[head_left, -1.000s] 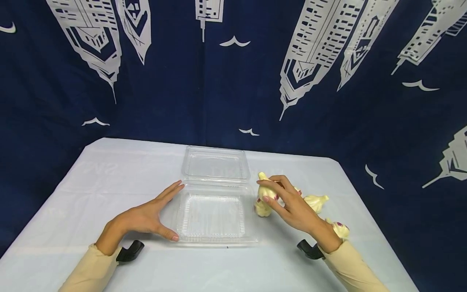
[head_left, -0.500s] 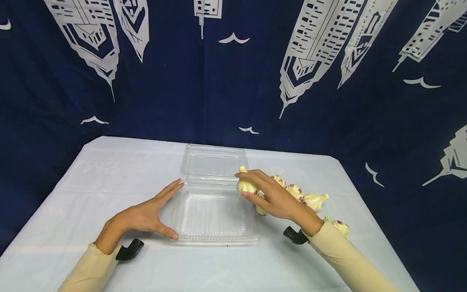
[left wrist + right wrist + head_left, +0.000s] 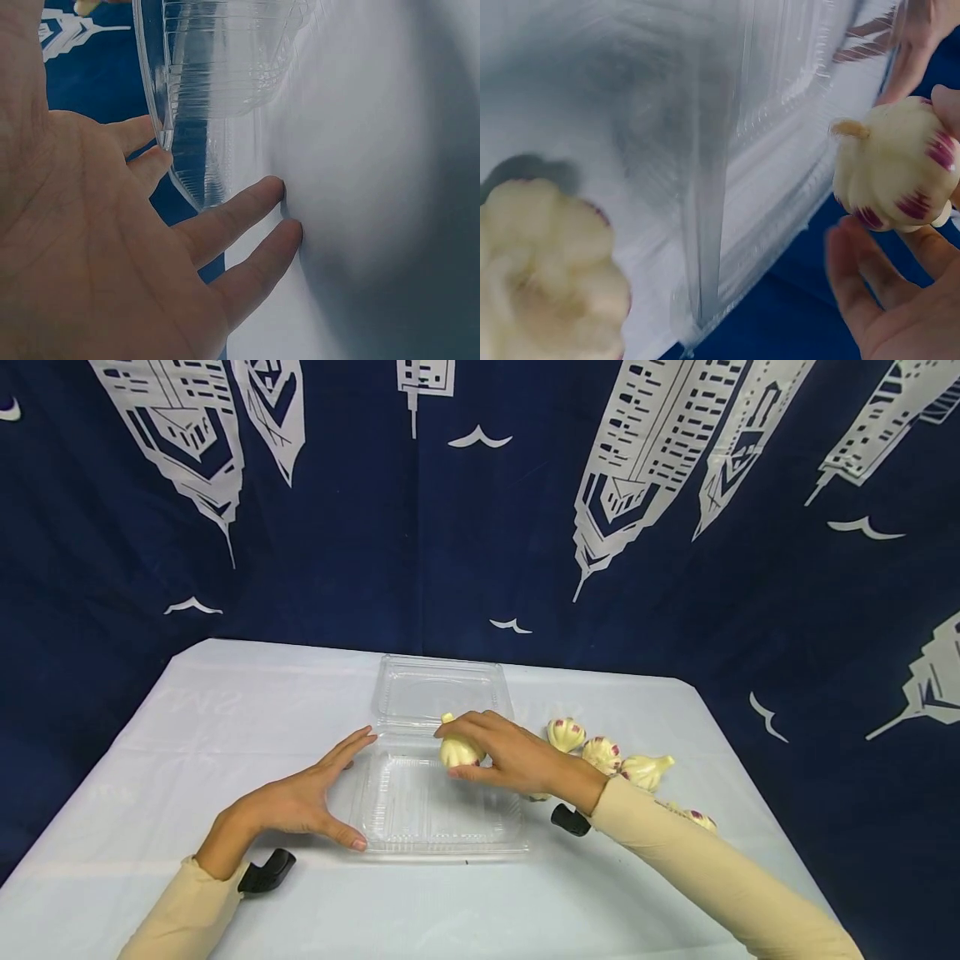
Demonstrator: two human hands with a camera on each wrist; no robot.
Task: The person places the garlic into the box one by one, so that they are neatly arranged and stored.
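My right hand [image 3: 517,756] grips a garlic bulb [image 3: 460,752], cream with purple marks, above the base of a clear plastic clamshell box [image 3: 442,843]. In the right wrist view this garlic bulb [image 3: 900,165] sits between thumb and fingers, its stem pointing left. At the box's left side my left hand [image 3: 300,797] is spread, its thumb near the front corner. In the left wrist view, the left hand's fingers [image 3: 247,214] are straight; some touch the box rim [image 3: 154,75] and others reach to the white tablecloth. The box's lid [image 3: 442,689] lies folded back behind its base.
Several more garlic bulbs lie right of the box, among them one [image 3: 566,735] behind my right wrist and another [image 3: 647,772] farther right. One [image 3: 701,820] is partly hidden by the right sleeve. A dark blue curtain [image 3: 450,543] hangs behind the white table [image 3: 262,693].
My right hand has carried the garlic bulb leftward, from the group of bulbs to over the box base. The left hand has stayed in place.
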